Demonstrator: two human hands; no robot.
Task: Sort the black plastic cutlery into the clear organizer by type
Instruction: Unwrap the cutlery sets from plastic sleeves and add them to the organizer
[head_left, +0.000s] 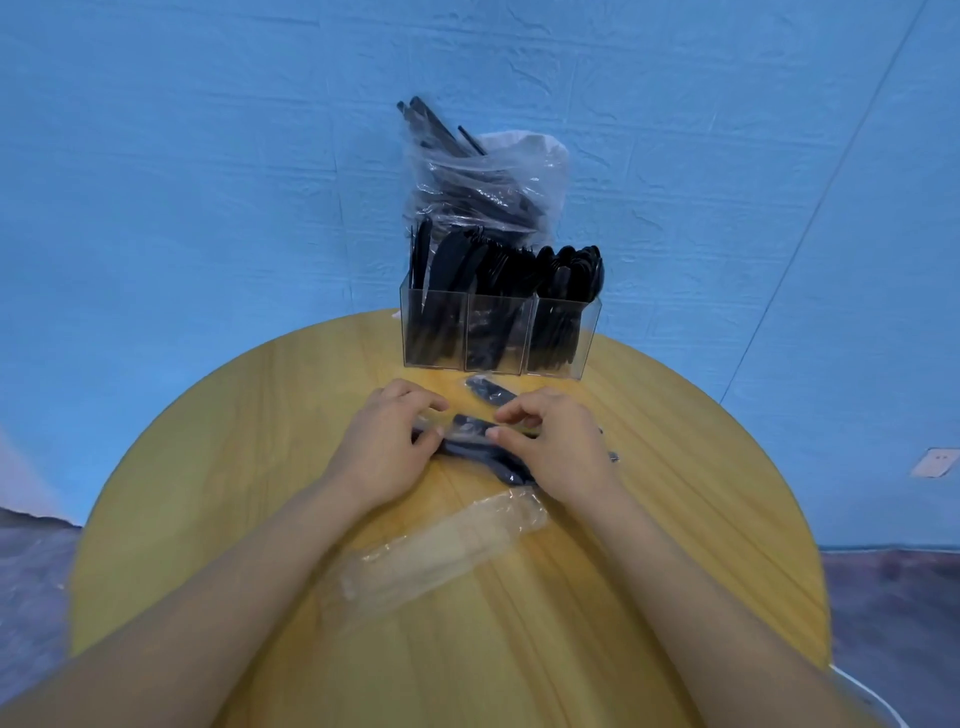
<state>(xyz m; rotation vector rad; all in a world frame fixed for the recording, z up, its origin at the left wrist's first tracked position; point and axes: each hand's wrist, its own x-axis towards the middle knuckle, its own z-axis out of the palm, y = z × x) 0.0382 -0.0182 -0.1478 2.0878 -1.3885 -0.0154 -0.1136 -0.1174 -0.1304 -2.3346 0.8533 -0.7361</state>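
A clear three-compartment organizer (500, 338) stands at the table's far edge, each section packed with upright black cutlery: knives on the left, forks in the middle, spoons on the right. In front of it, both hands hold a clear-wrapped packet of black cutlery (467, 427) lying on the wood. My left hand (387, 441) pinches its left end and my right hand (550, 441) pinches its right end. A second wrapped black piece (488, 391) lies just beyond, between the hands and the organizer.
A clear plastic bag (483, 182) stuffed with more black cutlery leans behind the organizer. An empty clear wrapper (441, 551) lies between my forearms. The round yellow wooden table (234, 467) is ringed by a blue backdrop.
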